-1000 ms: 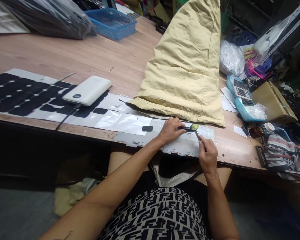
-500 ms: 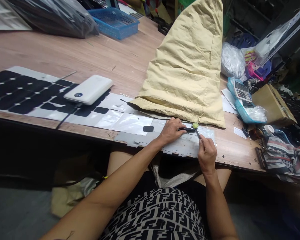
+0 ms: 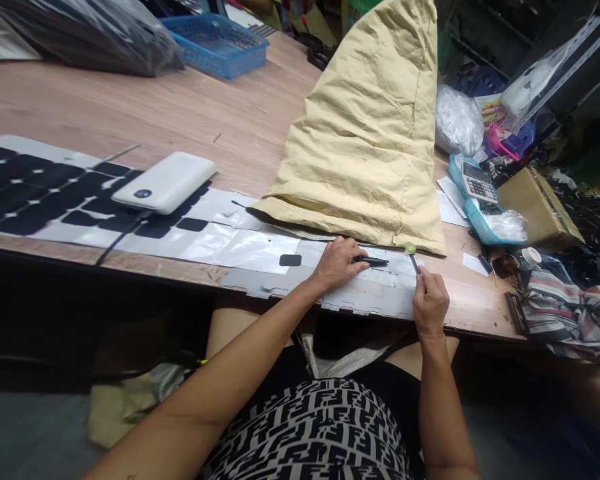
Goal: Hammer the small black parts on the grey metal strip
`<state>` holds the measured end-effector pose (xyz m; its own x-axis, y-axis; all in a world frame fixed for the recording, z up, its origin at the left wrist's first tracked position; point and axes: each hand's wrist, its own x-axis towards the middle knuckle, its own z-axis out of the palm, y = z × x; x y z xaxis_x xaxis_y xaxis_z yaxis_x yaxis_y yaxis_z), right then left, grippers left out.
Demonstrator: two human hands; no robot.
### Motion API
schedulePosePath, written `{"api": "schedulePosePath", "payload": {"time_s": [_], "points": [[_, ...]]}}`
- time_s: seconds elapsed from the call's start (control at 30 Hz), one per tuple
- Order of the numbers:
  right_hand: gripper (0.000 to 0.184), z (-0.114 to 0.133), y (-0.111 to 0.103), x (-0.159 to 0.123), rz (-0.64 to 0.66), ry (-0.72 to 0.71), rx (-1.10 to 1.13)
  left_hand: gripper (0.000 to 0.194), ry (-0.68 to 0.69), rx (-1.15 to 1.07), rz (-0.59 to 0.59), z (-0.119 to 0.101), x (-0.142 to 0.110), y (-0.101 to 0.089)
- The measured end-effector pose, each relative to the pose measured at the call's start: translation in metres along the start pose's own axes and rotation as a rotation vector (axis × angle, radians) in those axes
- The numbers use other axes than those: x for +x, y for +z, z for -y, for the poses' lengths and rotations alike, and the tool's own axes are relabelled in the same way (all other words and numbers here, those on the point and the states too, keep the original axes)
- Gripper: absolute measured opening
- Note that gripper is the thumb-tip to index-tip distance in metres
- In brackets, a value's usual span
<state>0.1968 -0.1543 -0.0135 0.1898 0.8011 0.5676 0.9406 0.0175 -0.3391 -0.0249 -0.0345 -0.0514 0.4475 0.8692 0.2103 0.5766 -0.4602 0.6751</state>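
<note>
My left hand (image 3: 339,263) rests on a pale grey board at the table's front edge. Its fingers are closed on a narrow black strip (image 3: 379,262), whose free end points right. Whether the strip is a strap or a stiff part, I cannot tell. My right hand (image 3: 431,301) grips the metal handle of a small hammer (image 3: 411,249) with a round yellow-green head. That head is up and to the right of the black strip, apart from it. Beneath both hands lies the pale grey board (image 3: 363,301). Just behind them is the hem of a beige cloth bag (image 3: 365,153).
A white power bank (image 3: 167,181) sits on a sheet with black solar-like cells (image 3: 35,183) at left. Farther back stands a blue basket (image 3: 217,50). At right are a calculator (image 3: 480,183) in a blue tray, a cardboard box (image 3: 540,207) and striped cloth (image 3: 560,300).
My right hand has moved the hammer right, away from the black strip, which it overlapped before. My left hand keeps its hold. The whole view has shifted slightly left.
</note>
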Motion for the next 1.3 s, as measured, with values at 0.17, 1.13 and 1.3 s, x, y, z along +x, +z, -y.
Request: {"api": "schedulePosePath", "payload": {"time_s": [0.17,1.13,1.3], "points": [[0.034,-0.034,0.003,-0.002,-0.004,0.114,-0.258,0.019,0.057,-0.045,0.051,0.001,-0.001,-0.005],[0.033,-0.048,0.008,-0.006,0.059,0.143,-0.395,0.026,-0.061,0.242,-0.066,0.000,0.009,-0.030],[0.032,-0.047,0.009,-0.006,0.066,0.163,-0.388,0.050,-0.051,0.274,-0.106,-0.004,0.038,-0.035]]}}
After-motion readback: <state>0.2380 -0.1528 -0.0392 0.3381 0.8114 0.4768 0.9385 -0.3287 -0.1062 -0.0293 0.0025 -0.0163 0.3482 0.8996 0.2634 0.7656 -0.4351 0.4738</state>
